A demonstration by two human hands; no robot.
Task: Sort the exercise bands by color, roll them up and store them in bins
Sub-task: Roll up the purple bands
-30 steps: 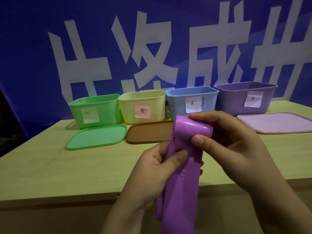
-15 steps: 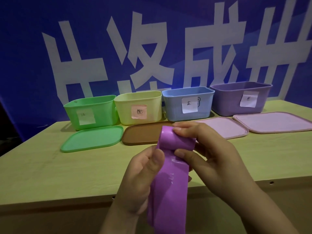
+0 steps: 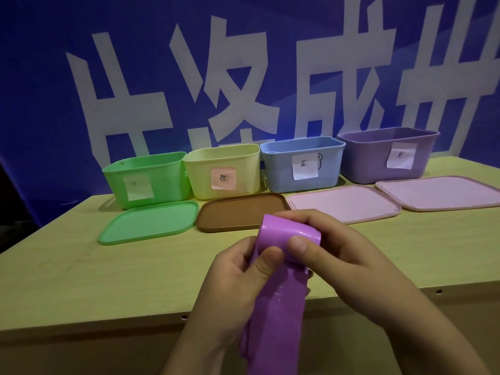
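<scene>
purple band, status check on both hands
Both hands, left and right, grip the purple band. Top end rolled, tail hanging loose. Purple bin open, path clear.

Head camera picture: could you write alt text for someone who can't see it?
Two hands, left hand and right hand, roll up a purple band over a wooden table. Behind stand four open bins, green, yellow, blue and purple, lids lying in front.

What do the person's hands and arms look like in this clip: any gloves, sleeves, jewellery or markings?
Both the left hand and the right hand are bare: no gloves, rings or markings show. The forearms are uncovered as far as the frame's lower edge, with no sleeve, watch or strap in view. The thumbnails are short and unpainted.
</scene>
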